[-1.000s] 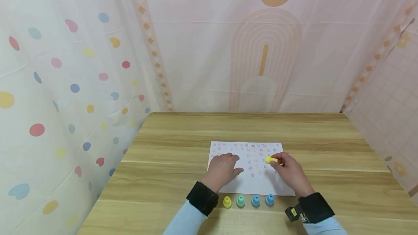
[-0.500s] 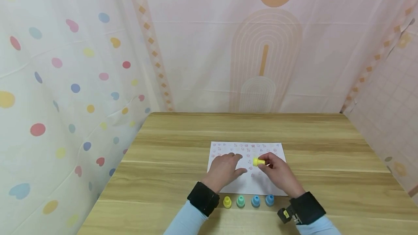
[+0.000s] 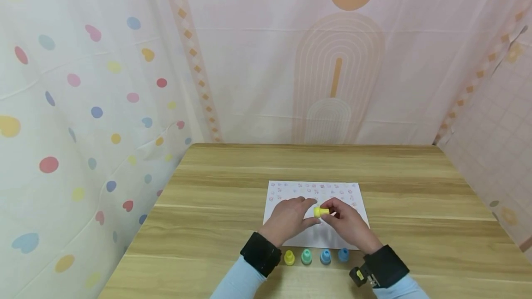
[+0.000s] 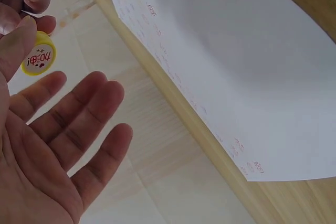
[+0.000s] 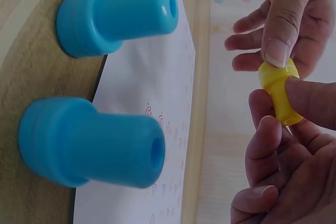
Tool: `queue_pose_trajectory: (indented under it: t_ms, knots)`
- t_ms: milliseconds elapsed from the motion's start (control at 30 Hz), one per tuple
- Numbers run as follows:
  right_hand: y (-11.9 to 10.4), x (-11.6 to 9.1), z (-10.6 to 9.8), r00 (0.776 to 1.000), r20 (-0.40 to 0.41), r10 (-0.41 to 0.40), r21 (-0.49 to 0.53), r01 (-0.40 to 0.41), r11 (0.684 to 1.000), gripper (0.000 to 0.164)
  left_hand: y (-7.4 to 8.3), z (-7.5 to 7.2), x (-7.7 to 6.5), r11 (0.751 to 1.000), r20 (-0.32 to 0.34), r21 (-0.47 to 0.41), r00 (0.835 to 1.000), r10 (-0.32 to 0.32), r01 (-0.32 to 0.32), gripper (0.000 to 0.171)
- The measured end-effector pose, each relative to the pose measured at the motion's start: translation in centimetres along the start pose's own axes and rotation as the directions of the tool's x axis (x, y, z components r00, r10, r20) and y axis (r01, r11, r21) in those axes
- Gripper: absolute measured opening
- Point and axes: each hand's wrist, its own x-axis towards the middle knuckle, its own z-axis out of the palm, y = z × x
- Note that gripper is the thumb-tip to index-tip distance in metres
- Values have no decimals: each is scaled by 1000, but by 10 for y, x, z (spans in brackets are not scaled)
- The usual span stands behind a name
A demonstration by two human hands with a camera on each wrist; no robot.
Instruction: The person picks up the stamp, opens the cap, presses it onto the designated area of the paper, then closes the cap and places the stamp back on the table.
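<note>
A yellow stamp [image 3: 321,212] is pinched between the thumb and fingers of my right hand [image 3: 349,225], lying sideways above the paper [image 3: 303,242]. In the left wrist view, the uncovered stamp face [image 4: 39,61] shows red characters inside a yellow rim. My left hand [image 3: 288,220] is beside it, four fingers spread and loosely bent. Its thumb [image 5: 278,51] comes right up to the stamp's wide end in the right wrist view. Rows of small red and purple prints mark the paper's upper part; both hands hide some of them.
Along the paper's near edge stand a yellow stamp [image 3: 289,257], a green stamp [image 3: 306,256] and two blue stamps, one blue stamp [image 5: 94,140] close to the right wrist. The wooden table [image 3: 415,188] reaches back to a patterned curtain [image 3: 257,82].
My right hand has carried the yellow stamp left and slightly nearer, from the paper's right side to my left hand. The left hand has shifted a little right.
</note>
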Motion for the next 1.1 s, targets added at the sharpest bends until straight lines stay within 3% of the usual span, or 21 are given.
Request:
queue_pose_trajectory:
  t_ms: [233, 433, 900, 1100]
  knots:
    - [3, 2, 4, 1000, 7, -22, -30, 22, 999, 17, 0, 1, 0, 999, 5, -18, 999, 49, -49, 39]
    - [4, 2, 7, 1000, 6, 9, -56, -9, 998, 15, 1, 0, 1, 997, 0, -11, 997, 72, -72, 31]
    - [5, 1, 3, 999, -32, 16, -51, -17, 999, 14, -4, 3, 2, 1000, 5, 5, 1000, -4, 4, 33]
    - [6, 2, -1, 999, -27, 18, -25, -19, 1000, 15, -7, 3, 3, 1000, -15, 13, 1000, -4, 5, 31]
